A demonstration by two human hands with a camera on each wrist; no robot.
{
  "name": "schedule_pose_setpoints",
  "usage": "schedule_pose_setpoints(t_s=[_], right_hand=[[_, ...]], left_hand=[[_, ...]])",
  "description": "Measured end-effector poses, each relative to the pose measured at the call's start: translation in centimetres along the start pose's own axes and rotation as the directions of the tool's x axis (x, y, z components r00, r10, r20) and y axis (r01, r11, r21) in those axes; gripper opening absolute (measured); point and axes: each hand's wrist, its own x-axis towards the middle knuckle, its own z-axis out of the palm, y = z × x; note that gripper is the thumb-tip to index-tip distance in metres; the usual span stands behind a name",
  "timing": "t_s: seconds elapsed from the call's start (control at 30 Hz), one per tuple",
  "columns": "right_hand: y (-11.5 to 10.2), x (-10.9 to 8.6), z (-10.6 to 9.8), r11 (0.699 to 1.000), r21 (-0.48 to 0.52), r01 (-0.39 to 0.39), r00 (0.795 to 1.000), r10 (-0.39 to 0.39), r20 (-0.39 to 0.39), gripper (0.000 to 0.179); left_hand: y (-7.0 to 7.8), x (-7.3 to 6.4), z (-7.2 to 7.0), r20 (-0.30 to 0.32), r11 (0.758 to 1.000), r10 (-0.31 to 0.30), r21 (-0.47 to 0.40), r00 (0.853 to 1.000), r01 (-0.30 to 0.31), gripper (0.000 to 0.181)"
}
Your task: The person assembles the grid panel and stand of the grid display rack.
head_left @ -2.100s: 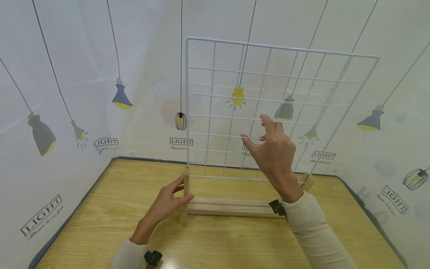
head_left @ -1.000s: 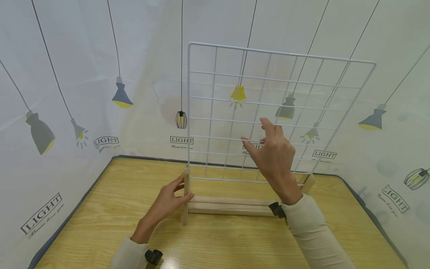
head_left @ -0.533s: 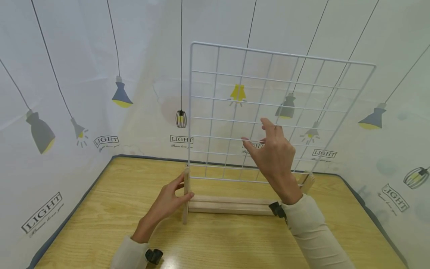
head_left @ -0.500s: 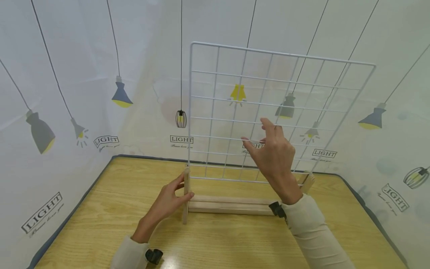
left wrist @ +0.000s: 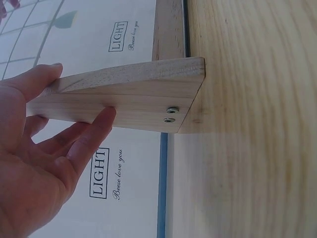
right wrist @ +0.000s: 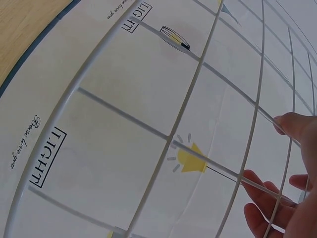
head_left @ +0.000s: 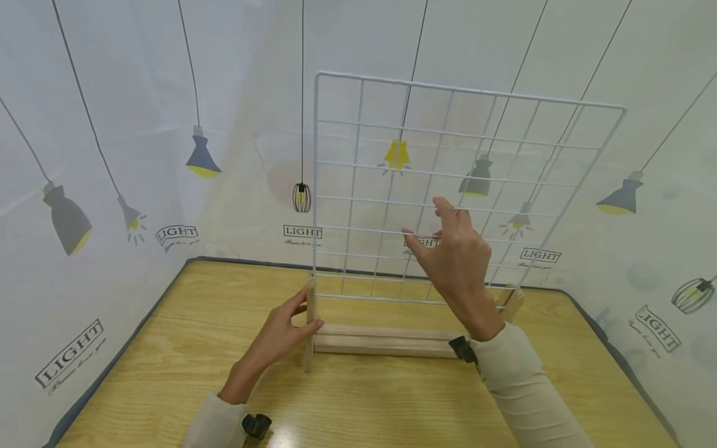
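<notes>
A white wire grid panel (head_left: 470,91) (right wrist: 169,139) stands upright between two wooden side panels, tilted a little in the head view. My right hand (head_left: 462,258) (right wrist: 303,218) grips it near the middle, thumb on a wire, fingers reaching through the mesh. The left side panel (head_left: 309,361) (left wrist: 133,96) is held by my left hand (head_left: 274,339) (left wrist: 39,171), with the thumb over its edge and fingers along its outer face. Two bolt heads (left wrist: 172,110) show low on that face. A wooden crossbar (head_left: 386,342) runs below the grid; my right forearm hides its right end.
The right side panel (head_left: 512,305) shows partly behind my right wrist. Everything stands on a wood-grain table (head_left: 381,404). Behind and beside it hangs a white backdrop (head_left: 246,186) printed with lamps and the word LIGHT.
Over two seconds the grid's top edge has dropped slightly and the right hand has lowered a touch with it. In the last half second almost nothing moves; the left hand keeps its hold.
</notes>
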Motion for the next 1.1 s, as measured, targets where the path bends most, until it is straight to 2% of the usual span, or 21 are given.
schedule_pose_setpoints(t_s=[0.73, 1.1], right_hand=[[-0.06, -0.64, 0.22, 1.000, -0.007, -0.007, 1.000, 0.007, 0.007, 0.064], [-0.08, -0.99, 0.27, 1.000, -0.014, -0.005, 0.999, 0.005, 0.038, 0.067]], left_hand=[[0.00, 0.11, -0.02, -0.004, 1.000, 0.004, -0.013, 1.000, -0.004, 0.078], [-0.06, 0.12, 0.05, -0.005, 1.000, 0.005, -0.010, 1.000, -0.006, 0.078]])
